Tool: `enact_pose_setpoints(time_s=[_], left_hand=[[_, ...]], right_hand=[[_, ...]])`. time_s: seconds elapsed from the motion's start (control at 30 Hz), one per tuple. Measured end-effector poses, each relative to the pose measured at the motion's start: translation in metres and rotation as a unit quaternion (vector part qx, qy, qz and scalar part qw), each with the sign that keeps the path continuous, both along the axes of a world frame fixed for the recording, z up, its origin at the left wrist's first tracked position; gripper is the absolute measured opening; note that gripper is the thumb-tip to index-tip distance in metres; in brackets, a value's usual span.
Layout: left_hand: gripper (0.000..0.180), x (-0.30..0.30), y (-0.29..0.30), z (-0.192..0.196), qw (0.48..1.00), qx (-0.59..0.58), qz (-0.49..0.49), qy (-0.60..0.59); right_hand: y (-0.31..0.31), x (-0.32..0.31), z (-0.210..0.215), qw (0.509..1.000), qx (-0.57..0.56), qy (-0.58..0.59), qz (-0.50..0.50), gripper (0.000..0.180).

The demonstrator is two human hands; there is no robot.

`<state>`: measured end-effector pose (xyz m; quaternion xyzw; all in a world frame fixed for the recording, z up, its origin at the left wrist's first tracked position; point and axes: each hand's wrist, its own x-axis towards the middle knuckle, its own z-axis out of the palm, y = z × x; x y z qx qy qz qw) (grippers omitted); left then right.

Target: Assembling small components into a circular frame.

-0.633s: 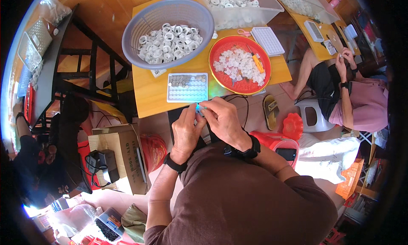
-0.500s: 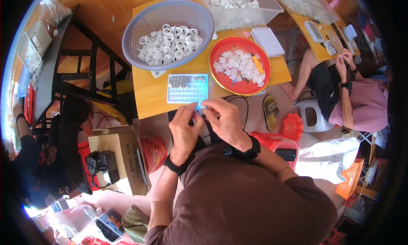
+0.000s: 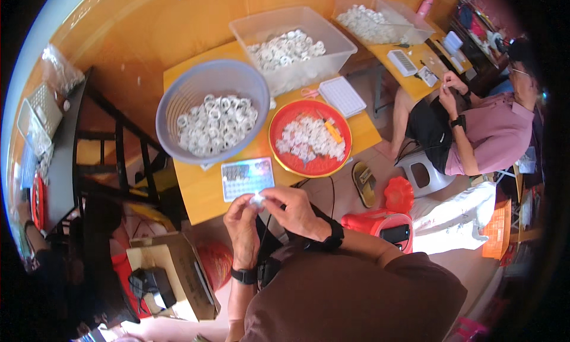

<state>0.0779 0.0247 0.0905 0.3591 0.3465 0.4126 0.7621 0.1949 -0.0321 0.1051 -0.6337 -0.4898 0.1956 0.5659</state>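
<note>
My left hand (image 3: 242, 235) and my right hand (image 3: 295, 212) meet just in front of the table's near edge. Both are closed, their fingertips pinching one small whitish plastic piece (image 3: 257, 201) between them. The piece is bright and too small to tell its exact kind. Right beyond my fingers lies a pale slotted tray (image 3: 248, 191), its far rows filled with small dark round parts. A red round tray (image 3: 274, 149) to the right holds a heap of small clear-white pieces (image 3: 306, 139) and an orange-handled tool (image 3: 333, 131).
Behind the slotted tray stands a greyish-purple basket (image 3: 163, 113) of white rings. A clear bin (image 3: 341, 51) of white parts, pink scissors (image 3: 309, 93) and a white grid tray (image 3: 342, 97) sit farther back. At right, a co-worker (image 3: 490, 125) sits by another table.
The view has shifted, so the table and its things appear lower and farther left. My hands still pinch the small piece together, close to the slotted tray.
</note>
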Motion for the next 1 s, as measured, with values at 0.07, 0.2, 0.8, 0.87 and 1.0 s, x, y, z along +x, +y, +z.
enact_pose_setpoints(time_s=[0.07, 0.2, 0.8, 0.87, 1.0], left_hand=[[0.021, 0.000, 0.006, -0.008, 1.000, 0.011, -0.012, -0.020], [0.021, 0.001, 0.013, -0.009, 0.999, 0.021, -0.011, -0.022], [0.037, -0.034, 0.053, -0.054, 0.949, 0.153, 0.125, 0.246], [0.041, -0.035, 0.055, -0.057, 0.931, 0.192, 0.107, 0.291], [0.044, -0.033, 0.054, -0.056, 0.937, 0.188, 0.034, 0.293]], right_hand=[[0.004, 0.001, 0.001, 1.000, -0.004, 0.004, 0.005, 0.013], [0.011, 0.003, 0.001, 0.998, -0.041, 0.050, 0.019, 0.013], [0.052, 0.065, 0.022, 0.979, -0.057, -0.192, 0.040, 0.028], [0.035, 0.038, 0.006, 0.965, -0.100, -0.237, 0.051, 0.031], [0.019, 0.021, -0.023, 0.939, -0.129, -0.309, 0.081, 0.038]])
